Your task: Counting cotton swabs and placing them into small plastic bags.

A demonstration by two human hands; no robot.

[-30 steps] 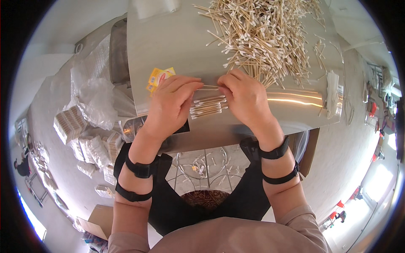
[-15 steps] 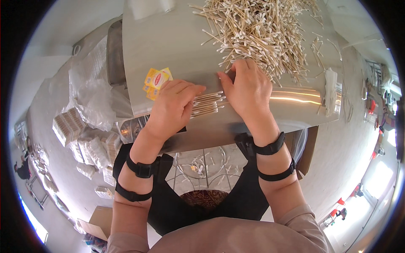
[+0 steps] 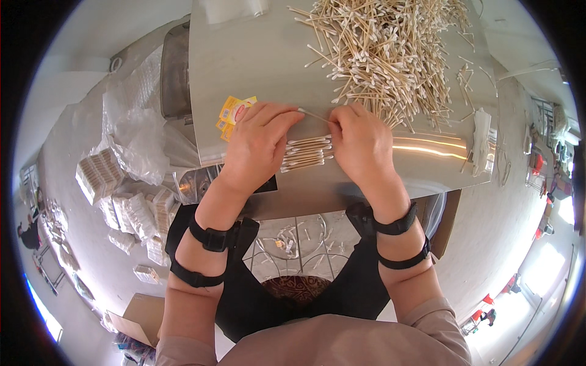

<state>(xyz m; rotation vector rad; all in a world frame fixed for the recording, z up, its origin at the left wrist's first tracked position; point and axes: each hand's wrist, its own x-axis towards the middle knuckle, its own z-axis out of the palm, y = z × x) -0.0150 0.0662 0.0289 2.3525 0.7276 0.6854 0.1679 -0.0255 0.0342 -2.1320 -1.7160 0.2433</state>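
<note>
Left hand (image 3: pixel 259 143) and right hand (image 3: pixel 360 143), fingers curled, pinched one swab (image 3: pixel 315 115) between them above a bundle (image 3: pixel 307 152) on the table (image 3: pixel 256 67).

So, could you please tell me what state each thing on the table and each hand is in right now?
Left hand: palm down, fingers on one end of a single swab.
Right hand: palm down, fingers on the swab's other end.
Single swab: held between both hands.
Small swab bundle: lying flat, lined up side by side.
Swab pile: loose, scattered.
Yellow packets: lying flat beside the left hand.
Metal table: shiny, bearing everything.
</note>
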